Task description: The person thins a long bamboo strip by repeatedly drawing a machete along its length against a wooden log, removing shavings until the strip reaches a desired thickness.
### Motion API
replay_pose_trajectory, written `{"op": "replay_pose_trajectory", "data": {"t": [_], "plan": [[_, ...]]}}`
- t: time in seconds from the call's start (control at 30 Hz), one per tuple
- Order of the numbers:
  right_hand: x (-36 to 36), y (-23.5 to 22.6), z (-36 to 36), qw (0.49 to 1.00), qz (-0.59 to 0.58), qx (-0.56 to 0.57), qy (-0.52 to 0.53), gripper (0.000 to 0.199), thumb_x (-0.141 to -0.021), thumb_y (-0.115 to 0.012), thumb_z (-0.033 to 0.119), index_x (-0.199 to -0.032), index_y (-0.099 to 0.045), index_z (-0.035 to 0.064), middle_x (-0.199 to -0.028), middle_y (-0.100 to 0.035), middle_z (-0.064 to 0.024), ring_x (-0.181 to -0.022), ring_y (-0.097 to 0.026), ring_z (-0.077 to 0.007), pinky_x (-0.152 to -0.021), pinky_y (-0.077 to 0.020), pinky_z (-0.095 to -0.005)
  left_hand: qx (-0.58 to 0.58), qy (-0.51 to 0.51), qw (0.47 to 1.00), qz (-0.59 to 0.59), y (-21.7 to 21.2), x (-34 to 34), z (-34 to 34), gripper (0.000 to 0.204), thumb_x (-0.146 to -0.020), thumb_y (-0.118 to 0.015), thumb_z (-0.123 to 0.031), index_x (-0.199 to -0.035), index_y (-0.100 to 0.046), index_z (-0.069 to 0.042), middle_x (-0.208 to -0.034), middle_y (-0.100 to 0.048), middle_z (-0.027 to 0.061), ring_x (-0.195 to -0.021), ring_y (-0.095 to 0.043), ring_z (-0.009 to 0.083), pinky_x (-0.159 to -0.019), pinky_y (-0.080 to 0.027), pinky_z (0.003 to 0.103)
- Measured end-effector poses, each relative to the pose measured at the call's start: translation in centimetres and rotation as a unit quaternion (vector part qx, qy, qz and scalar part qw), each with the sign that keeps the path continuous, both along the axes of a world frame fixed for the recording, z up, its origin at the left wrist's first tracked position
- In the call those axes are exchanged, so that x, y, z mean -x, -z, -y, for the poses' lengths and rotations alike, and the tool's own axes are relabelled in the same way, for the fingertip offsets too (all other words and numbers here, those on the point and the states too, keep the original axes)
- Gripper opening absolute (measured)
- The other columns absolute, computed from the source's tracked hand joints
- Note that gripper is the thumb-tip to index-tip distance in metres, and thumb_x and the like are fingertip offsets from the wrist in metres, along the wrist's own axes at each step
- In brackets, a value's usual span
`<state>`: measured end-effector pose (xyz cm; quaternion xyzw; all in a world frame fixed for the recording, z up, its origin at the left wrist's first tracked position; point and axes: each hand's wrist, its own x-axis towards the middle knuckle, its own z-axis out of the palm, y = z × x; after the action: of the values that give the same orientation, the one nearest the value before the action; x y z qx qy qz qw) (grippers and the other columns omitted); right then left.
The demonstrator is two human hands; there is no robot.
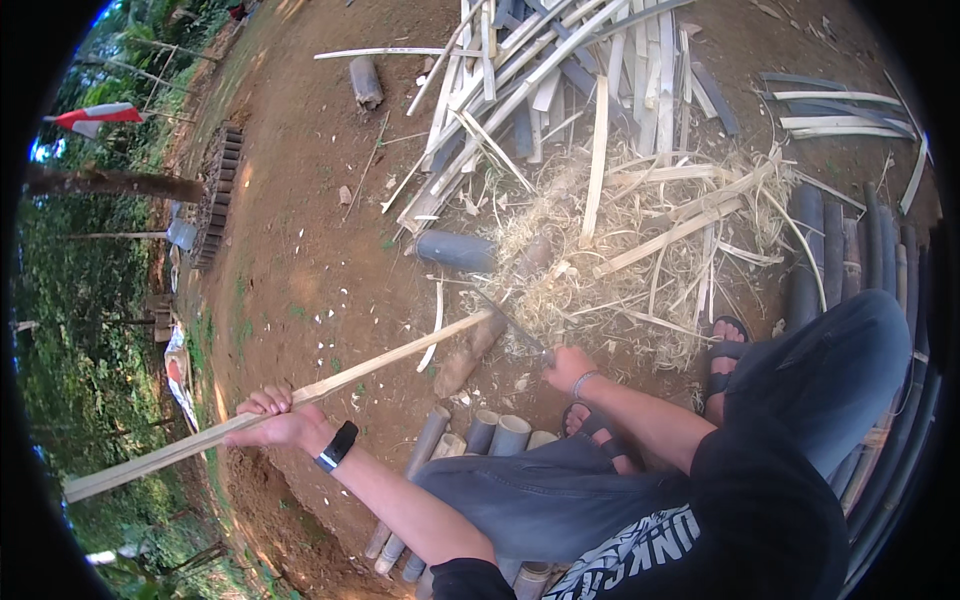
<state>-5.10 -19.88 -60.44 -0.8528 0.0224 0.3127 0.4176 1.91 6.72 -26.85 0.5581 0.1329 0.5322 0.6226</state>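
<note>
L hand [280,425] fingers gripping bamboo strip [300,395], R hand [568,368] fingers wrapped on knife [512,322], shavings pile [600,270] nearby

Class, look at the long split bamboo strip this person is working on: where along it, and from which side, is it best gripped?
Grip the bamboo strip on its bare middle stretch, coming from above with fingers wrapped over, as the left hand does. It is long, slim and nearly level, and its far end lies at the knife in the right hand.
</note>
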Motion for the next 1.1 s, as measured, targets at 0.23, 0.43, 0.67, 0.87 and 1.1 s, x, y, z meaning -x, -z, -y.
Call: {"op": "replay_pose_trajectory", "data": {"t": [0.23, 0.43, 0.67, 0.87, 1.1], "plan": [[-3.4, -3.0, 6.0, 0.98, 0.058, 0.139, -0.126, 0.04, -0.077, -0.063, 0.031, -0.1, -0.059, -0.0021, -0.088, -0.066, -0.0238, -0.086, -0.065, -0.0355, -0.078, -0.0522, -0.0434, 0.044, 0.199, 0.978, 0.045, 0.9, 3.3, -4.5, 0.068, -0.083, -0.026, -0.078, -0.064, -0.037, -0.014, -0.049, -0.031, -0.002, -0.04, -0.03, 0.008, -0.037, -0.021, 0.021], [-5.1, -2.5, 7.4, 0.947, 0.091, 0.227, -0.209, 0.041, -0.075, -0.066, 0.027, -0.101, -0.059, -0.0023, -0.1, -0.065, -0.0205, -0.09, -0.066, -0.0325, -0.079, -0.0539, -0.0383, 0.177, 0.041, 0.981, 0.064, 3.5, 5.7, -10.0, 0.067, -0.083, -0.03, -0.077, -0.061, -0.036, -0.014, -0.047, -0.03, -0.0019, -0.039, -0.028, 0.008, -0.037, -0.021, 0.021], [-6.7, -3.6, 10.8, 0.924, 0.048, 0.282, -0.252, 0.047, -0.073, -0.067, 0.034, -0.102, -0.059, -0.0015, -0.1, -0.065, -0.0216, -0.092, -0.065, -0.0346, -0.083, -0.0519, -0.0416, 0.255, -0.105, 0.96, 0.054, 4.7, 6.7, -12.6, 0.063, -0.082, -0.035, -0.076, -0.063, -0.036, -0.015, -0.053, -0.036, -0.0011, -0.043, -0.035, 0.0083, -0.039, -0.026, 0.022], [-3.7, -3.6, 9.9, 0.978, 0.003, 0.151, -0.147, 0.051, -0.073, -0.065, 0.044, -0.09, -0.065, -0.0042, -0.091, -0.065, -0.0266, -0.091, -0.063, -0.0403, -0.085, -0.0482, -0.0418, 0.188, -0.085, 0.978, 0.029, 4.7, 5.0, -11.3, 0.058, -0.087, -0.036, -0.071, -0.079, -0.04, -0.014, -0.065, -0.042, -0.0009, -0.055, -0.042, 0.0081, -0.048, -0.034, 0.021], [-1.3, -0.4, 2.8, 0.974, -0.152, -0.16, 0.053, 0.064, -0.09, -0.043, 0.06, -0.074, -0.056, -0.0002, -0.055, -0.052, -0.0089, -0.043, -0.05, -0.0175, -0.042, -0.0404, -0.0325, 0.076, 0.079, 0.994, 0.028, 5.8, 0.0, -3.5, 0.059, -0.089, -0.031, -0.07, -0.08, -0.04, -0.013, -0.069, -0.042, 0.001, -0.061, -0.042, 0.0097, -0.054, -0.036, 0.022]]}}
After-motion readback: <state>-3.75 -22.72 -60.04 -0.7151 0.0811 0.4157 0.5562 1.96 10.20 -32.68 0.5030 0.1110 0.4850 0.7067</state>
